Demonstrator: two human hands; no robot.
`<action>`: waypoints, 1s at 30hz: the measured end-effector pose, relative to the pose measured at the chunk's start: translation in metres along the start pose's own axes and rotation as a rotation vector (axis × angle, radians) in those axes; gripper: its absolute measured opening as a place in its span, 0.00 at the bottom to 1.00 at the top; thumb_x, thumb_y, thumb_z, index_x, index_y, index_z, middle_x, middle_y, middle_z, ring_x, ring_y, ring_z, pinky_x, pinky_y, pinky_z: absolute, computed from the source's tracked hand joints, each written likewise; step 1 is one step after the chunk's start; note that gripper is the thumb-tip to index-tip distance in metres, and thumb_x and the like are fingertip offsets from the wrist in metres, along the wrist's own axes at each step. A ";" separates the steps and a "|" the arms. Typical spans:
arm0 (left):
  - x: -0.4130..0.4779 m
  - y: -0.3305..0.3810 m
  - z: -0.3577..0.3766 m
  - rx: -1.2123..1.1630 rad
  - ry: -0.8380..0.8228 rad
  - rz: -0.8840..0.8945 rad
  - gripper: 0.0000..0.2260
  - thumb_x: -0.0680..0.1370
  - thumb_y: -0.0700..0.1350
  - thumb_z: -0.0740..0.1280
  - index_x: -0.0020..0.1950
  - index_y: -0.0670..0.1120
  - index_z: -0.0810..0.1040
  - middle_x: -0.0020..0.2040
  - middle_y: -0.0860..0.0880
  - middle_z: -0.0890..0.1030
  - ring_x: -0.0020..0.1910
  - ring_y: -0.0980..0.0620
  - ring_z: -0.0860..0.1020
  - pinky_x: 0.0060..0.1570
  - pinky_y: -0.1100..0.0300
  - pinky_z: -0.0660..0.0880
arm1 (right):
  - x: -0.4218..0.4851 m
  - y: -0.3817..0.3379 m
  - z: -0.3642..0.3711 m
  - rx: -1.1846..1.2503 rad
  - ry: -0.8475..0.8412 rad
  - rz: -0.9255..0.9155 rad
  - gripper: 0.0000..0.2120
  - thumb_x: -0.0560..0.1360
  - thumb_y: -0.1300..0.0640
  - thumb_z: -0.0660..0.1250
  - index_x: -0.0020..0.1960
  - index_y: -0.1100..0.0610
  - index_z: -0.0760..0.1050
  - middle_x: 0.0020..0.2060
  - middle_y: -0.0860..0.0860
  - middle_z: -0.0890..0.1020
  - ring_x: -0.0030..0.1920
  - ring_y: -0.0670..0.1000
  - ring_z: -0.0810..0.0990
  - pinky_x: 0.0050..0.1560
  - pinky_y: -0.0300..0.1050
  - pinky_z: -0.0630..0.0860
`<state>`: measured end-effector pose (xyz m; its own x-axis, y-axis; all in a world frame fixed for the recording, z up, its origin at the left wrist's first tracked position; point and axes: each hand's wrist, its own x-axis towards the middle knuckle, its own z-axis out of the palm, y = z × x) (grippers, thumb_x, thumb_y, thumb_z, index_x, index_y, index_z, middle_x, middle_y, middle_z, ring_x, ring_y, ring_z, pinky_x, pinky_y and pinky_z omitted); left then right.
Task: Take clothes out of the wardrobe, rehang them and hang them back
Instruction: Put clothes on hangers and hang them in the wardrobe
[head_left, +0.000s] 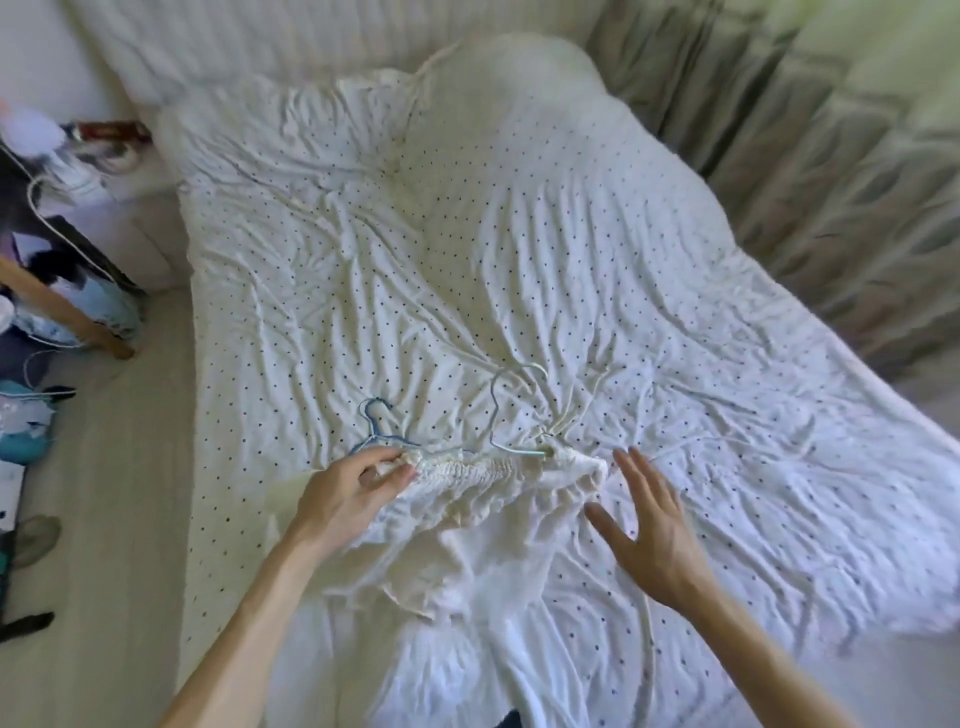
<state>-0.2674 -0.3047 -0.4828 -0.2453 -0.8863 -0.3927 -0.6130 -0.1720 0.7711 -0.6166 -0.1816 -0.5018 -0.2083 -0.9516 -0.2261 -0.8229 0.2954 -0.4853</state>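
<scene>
A white garment (467, 493) lies on the dotted bed (675, 312); the left hand (353, 488) pinches its gathered edge; the right hand (649, 525) is spread beside it, grasping nothing; a blue hanger (374, 427) and a white hanger (493, 415) are partly hidden under the cloth.

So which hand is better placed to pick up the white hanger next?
The right hand, I'd say. It is open and free, close to the white hanger, while the left hand pinches the gathered edge of the white garment beside the blue hanger.
</scene>
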 end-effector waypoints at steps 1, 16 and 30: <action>-0.005 0.027 0.006 0.006 -0.019 0.042 0.22 0.67 0.73 0.65 0.57 0.65 0.79 0.55 0.65 0.80 0.58 0.58 0.78 0.61 0.54 0.75 | -0.005 0.011 -0.024 -0.042 0.037 -0.014 0.38 0.76 0.27 0.53 0.81 0.41 0.48 0.80 0.41 0.52 0.80 0.46 0.47 0.79 0.56 0.48; -0.089 0.414 0.275 -0.117 -0.278 0.657 0.25 0.64 0.76 0.69 0.51 0.62 0.83 0.47 0.60 0.85 0.46 0.64 0.81 0.43 0.73 0.72 | -0.208 0.254 -0.318 -0.060 0.821 0.128 0.15 0.83 0.38 0.52 0.52 0.45 0.71 0.43 0.42 0.74 0.51 0.52 0.75 0.52 0.51 0.72; -0.213 0.566 0.596 0.206 -0.748 1.130 0.09 0.75 0.62 0.69 0.53 0.63 0.80 0.39 0.67 0.79 0.40 0.67 0.77 0.41 0.71 0.69 | -0.500 0.403 -0.368 -0.025 1.323 0.803 0.10 0.82 0.52 0.66 0.44 0.54 0.77 0.38 0.44 0.75 0.44 0.55 0.78 0.51 0.54 0.71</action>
<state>-1.0099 0.0427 -0.2618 -0.9844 -0.0468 0.1695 0.1066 0.6077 0.7869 -1.0388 0.3825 -0.2739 -0.8764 0.0534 0.4786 -0.2755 0.7596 -0.5892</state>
